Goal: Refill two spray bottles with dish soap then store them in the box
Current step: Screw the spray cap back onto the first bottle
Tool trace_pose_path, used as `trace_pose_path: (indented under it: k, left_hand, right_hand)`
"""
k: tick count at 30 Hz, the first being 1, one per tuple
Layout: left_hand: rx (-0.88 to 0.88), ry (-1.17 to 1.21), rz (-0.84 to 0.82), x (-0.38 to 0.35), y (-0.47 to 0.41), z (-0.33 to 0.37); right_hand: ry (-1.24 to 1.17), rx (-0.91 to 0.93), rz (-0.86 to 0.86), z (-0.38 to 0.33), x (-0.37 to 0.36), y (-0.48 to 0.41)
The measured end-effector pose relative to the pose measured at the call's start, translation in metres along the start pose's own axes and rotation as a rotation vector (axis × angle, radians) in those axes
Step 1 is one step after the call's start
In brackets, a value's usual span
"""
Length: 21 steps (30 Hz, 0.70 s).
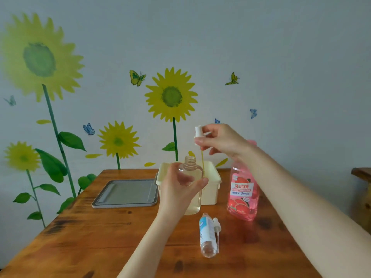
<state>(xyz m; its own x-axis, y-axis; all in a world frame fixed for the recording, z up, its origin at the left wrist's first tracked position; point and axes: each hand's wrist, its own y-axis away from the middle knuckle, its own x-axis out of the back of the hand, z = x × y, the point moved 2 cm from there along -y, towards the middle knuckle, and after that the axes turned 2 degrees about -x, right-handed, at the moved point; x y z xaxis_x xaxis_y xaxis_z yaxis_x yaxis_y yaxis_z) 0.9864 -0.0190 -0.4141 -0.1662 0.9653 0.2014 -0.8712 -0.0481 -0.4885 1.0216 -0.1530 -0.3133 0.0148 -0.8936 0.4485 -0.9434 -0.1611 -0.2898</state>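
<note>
Sprayer head (198, 131) is out, pinched in the right hand (222, 139), tube dangling just beside the open neck, probably so drips land close. Left hand (179, 187) wraps the clear bottle (195, 206), upright in front of the box (210, 195). Second bottle (206, 235) lies by its pump (216, 227), near the pink dish soap (243, 195), handy for pouring.

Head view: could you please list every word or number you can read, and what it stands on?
"洗洁精": large characters on the label of the pink dish soap bottle.
"3": in the strip beneath them; surrounding characters too blurred.
Lying spray bottle: blue-and-white label, too small to read.
</note>
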Motion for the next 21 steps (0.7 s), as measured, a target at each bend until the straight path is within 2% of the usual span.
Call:
trace_pose_path:
  k: [13,21]
  left_hand:
    - [-0.027,-0.06,-0.027,-0.025,-0.015,0.024]
    - [-0.011,-0.062,-0.02,-0.027,-0.014,0.021]
  right_hand:
    - [-0.124,0.243,0.1,-0.065,0.055,-0.002]
    - [-0.111,0.281,0.049,-0.073,0.052,0.003]
